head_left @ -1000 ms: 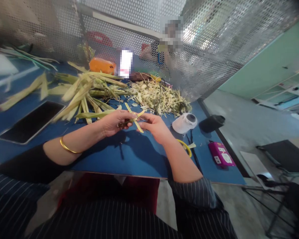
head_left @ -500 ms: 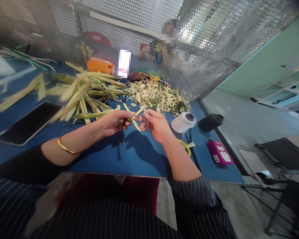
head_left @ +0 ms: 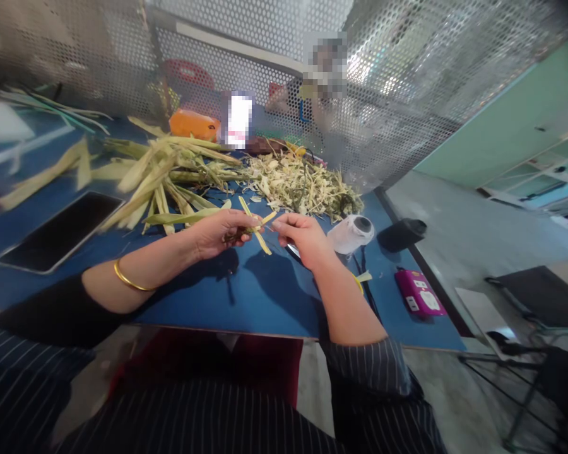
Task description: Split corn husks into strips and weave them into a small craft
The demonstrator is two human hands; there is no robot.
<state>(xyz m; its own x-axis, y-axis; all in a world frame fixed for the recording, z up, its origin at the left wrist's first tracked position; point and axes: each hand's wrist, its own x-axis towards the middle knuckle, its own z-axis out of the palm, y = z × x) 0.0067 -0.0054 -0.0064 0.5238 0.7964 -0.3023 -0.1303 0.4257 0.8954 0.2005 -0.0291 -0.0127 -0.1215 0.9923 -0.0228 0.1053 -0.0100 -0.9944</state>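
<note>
My left hand [head_left: 227,230] is closed around the crossing of several narrow, pale yellow-green strips of husk [head_left: 264,243], whose ends stick out past the fingertips. Just to the right, my right hand [head_left: 305,236] pinches what looks like a thin thread [head_left: 271,227] running from the strips; it is very fine. A shiny, curved edge [head_left: 293,251] shows under the right palm, mostly hidden. Beside that hand a white cone of thread [head_left: 351,234] lies tilted on the table. Long husk leaves [head_left: 146,173] are heaped behind the left hand.
The blue table [head_left: 274,309] also bears a pile of husk scraps [head_left: 307,183], a dark phone-like slab [head_left: 61,232], an orange pouch [head_left: 195,125], a lit screen [head_left: 239,120], a black cone [head_left: 402,234] and a purple box [head_left: 420,293]. Behind perforated metal [head_left: 265,50] sits a person [head_left: 324,94].
My right hand has drawn a little to the right, away from the strips, and the gap between my hands is wider. The left hand keeps its hold on the strips.
</note>
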